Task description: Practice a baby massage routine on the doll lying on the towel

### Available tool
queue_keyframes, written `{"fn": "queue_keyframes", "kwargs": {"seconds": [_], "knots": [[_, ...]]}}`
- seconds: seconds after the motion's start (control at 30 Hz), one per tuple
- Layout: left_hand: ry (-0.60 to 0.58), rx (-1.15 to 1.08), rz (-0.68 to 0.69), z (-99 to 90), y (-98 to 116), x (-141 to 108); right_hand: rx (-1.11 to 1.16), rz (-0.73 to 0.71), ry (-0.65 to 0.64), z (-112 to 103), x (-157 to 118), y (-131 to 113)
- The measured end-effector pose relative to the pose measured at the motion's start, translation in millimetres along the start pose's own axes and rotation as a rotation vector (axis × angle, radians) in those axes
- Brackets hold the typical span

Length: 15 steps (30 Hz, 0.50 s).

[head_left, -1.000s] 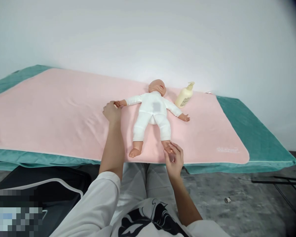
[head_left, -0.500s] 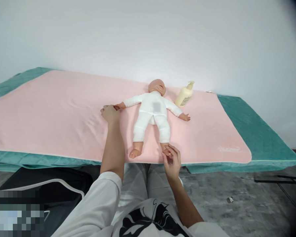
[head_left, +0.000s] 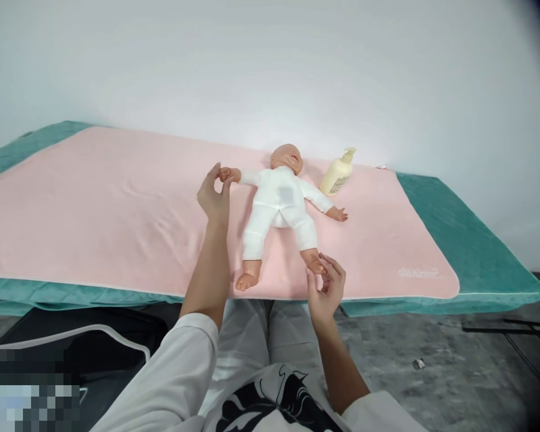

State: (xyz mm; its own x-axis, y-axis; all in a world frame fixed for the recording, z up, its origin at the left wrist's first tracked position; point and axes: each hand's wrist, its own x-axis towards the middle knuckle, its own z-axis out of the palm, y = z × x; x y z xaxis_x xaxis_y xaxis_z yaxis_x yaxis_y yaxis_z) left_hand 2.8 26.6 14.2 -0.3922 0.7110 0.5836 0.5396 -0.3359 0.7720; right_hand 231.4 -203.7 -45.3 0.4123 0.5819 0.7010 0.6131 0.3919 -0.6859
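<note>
A baby doll (head_left: pixel 279 192) with a white cloth body lies on its back on a pink mat (head_left: pixel 94 198), its head toward the wall. My left hand (head_left: pixel 214 195) grips the doll's hand on the left side between thumb and fingers, and that arm is raised a little. With my right hand (head_left: pixel 327 288) I pinch the toes of the doll's foot on the right side, the leg angled outward. The doll's other arm lies spread on the mat, and its other foot rests near the front edge.
A cream pump bottle (head_left: pixel 337 174) lies or leans on the mat beside the doll's head. Teal padding (head_left: pixel 472 228) shows beneath the mat. A black object with a pale strap (head_left: pixel 94 327) is below at left, and black metal legs (head_left: pixel 513 330) stand at right.
My left hand has moved up and inward, lifting the doll's hand with it. My right hand has shifted right, swinging the doll's foot outward.
</note>
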Motion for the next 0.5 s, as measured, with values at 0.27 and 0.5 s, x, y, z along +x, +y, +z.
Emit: {"fn": "queue_keyframes", "kwargs": {"seconds": [0.27,0.5], "knots": [[-0.17,-0.218,0.167,24.4,23.4,-23.3,0.029,-0.039,0.038,25.8,31.2,5.9],[-0.315,-0.137,0.353,35.2,17.0,-24.7,0.007,-0.092,0.013,45.8,44.0,11.2]]}}
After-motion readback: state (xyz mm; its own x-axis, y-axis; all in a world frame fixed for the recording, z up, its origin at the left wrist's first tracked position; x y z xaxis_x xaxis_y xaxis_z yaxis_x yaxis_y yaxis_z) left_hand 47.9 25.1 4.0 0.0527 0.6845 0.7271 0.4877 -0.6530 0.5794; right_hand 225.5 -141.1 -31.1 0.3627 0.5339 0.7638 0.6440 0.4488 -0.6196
